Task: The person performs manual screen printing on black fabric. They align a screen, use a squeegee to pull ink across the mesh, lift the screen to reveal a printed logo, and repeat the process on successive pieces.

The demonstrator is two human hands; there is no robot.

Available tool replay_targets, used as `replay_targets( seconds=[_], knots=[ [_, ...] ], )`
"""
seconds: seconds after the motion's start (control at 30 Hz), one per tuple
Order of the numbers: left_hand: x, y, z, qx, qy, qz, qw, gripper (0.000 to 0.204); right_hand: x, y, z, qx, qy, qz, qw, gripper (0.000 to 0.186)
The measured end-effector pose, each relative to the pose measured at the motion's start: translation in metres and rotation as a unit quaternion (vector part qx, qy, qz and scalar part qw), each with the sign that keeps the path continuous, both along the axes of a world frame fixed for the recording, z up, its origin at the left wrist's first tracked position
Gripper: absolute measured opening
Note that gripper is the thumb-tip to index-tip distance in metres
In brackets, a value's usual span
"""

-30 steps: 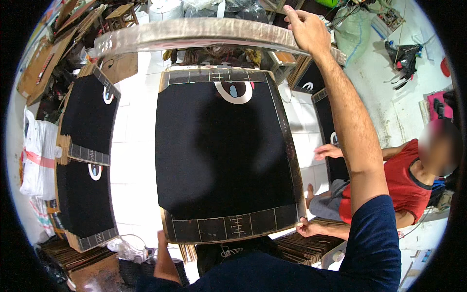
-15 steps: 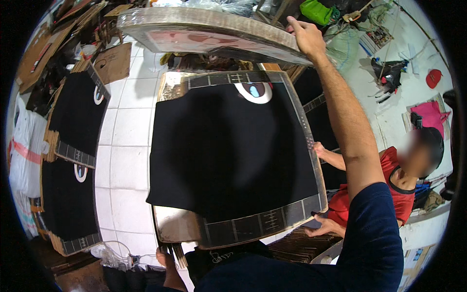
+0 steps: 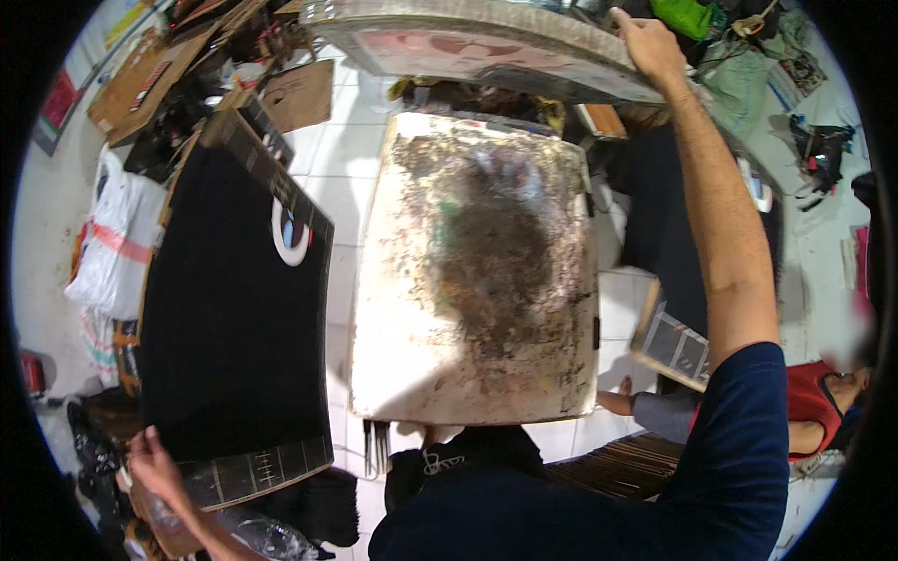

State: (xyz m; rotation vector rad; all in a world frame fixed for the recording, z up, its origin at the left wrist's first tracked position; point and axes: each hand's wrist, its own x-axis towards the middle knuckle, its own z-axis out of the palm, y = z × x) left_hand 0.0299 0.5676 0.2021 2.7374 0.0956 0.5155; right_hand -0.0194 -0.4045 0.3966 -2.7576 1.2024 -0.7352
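White floor tiles run around a stained board, pale along its left side and blotched brown, green and grey across the middle.

Beyond the board's far edge: one raised frame, tilted up, worn thick rim on top, pinkish face showing beneath.

At that frame's right end, far right of the board: the person's right hand, closed over the rim, one digit jutting above it; the remaining fingertips are partly hidden from me.

Left of the board, just beside it: one black panel, cloth-covered, with a dark pale-lined strip at its far and near ends and a white, eye-like motif toward the far strip.

At the panel's near left corner, well left of the board: the left hand, half open, fingers bent at the edge; whether it pinches the panel or merely touches it, I cannot tell.

Right of the board: a second black panel, partly behind the right forearm; farther right, a co-worker in a red top.

Near right of the board: a row of thin brown sheets.

Far left of the board: a brown cardboard piece; well left, a white bundle with a red band.
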Motion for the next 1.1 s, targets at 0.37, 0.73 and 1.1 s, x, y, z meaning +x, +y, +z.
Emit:
replay_targets(
  seconds=[0.37,0.73,1.1],
  knots=[
    [-0.029,0.151,0.073,-0.206,0.018,0.042,0.978,0.031,0.005,-0.014,-0.002,0.027,0.027,0.016,0.999,0.070],
    [-0.041,-0.171,-0.229,-0.344,0.229,-0.099,0.905,0.027,-0.004,0.007,-0.011,0.008,-0.003,-0.009,1.000,0.062],
    [-0.069,-0.288,-0.256,-0.209,0.384,-0.188,0.880,0.051,0.001,0.033,0.006,-0.001,-0.088,-0.015,0.996,0.055]
  ],
)
